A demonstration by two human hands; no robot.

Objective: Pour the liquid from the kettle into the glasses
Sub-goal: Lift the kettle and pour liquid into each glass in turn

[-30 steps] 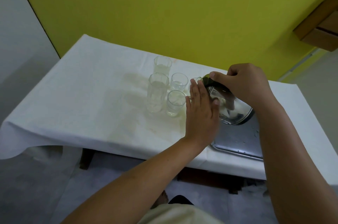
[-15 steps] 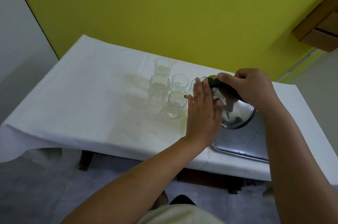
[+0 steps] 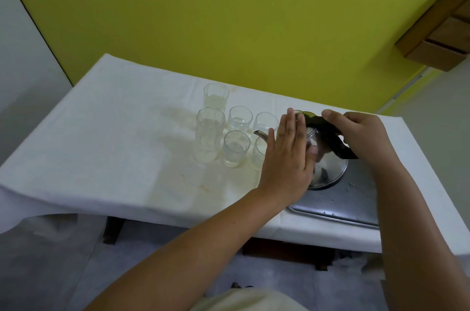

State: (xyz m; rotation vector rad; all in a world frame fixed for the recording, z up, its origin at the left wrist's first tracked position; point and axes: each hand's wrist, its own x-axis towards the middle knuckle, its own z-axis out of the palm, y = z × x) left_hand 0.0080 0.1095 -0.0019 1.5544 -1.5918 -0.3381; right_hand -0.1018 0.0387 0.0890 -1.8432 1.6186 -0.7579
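Note:
A shiny steel kettle with a black handle is tilted to the left, its spout over a short glass partly hidden behind my left hand. My right hand grips the black handle. My left hand lies flat against the kettle's left side, fingers straight. Several clear glasses stand in a group left of the kettle: two tall ones at the left holding pale liquid, and short ones beside them.
The white tablecloth has pale yellowish stains near the glasses. A steel tray with water drops lies under the kettle at the table's front right. A yellow wall stands behind; a wooden shelf juts out at the upper right.
The kettle has shifted slightly right and is less steeply tilted; its spout now shows past my left hand. Both hands stayed on the kettle.

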